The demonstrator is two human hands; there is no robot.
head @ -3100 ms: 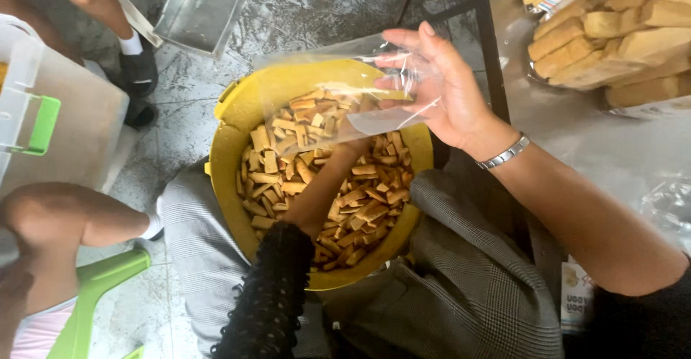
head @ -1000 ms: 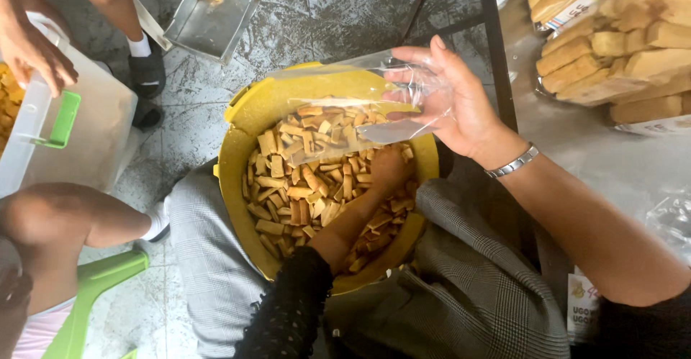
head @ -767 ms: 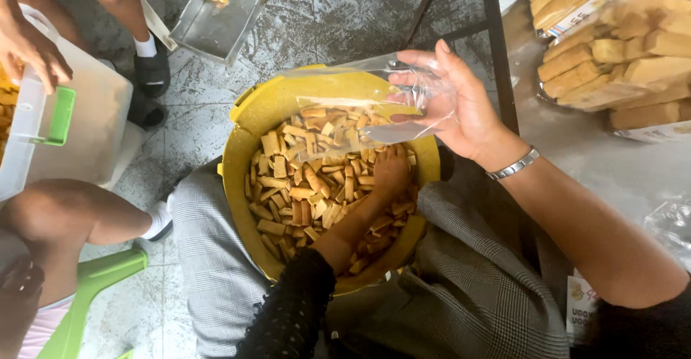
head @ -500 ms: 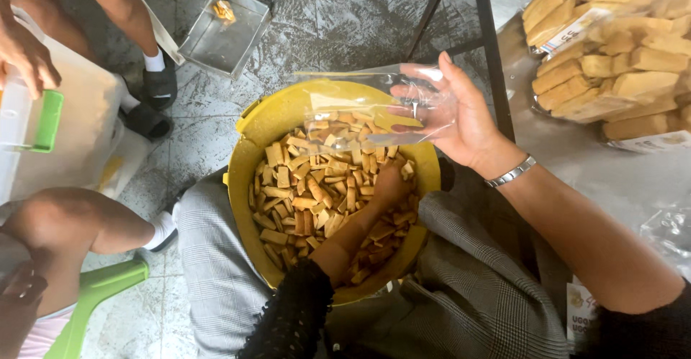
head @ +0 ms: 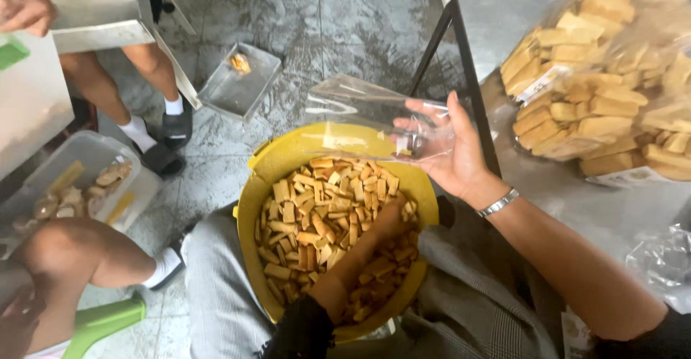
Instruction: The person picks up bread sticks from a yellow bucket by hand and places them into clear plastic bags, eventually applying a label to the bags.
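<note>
A yellow bowl [head: 270, 168] full of tan biscuit pieces [head: 313, 215] rests on my lap. My left hand [head: 391, 220], on a black-sleeved arm, is sunk into the pieces at the bowl's right side, with its fingers curled down among them. My right hand [head: 452, 154], with a silver bracelet on the wrist, holds an empty clear plastic bag [head: 363, 118] by its mouth. The bag hangs above the bowl's far rim.
Packed bags of biscuits [head: 612, 93] lie on the grey table [head: 568, 201] at right, above a black frame leg [head: 461, 64]. On the floor are a metal tray [head: 237, 89] and a plastic tub [head: 83, 186]. Another person's legs [head: 79, 255] and a green stool [head: 101, 323] sit left.
My left hand has pushed from the bowl's middle to its right side, deeper into the pieces. My right hand keeps the bag over the far rim. The view has tilted up.
</note>
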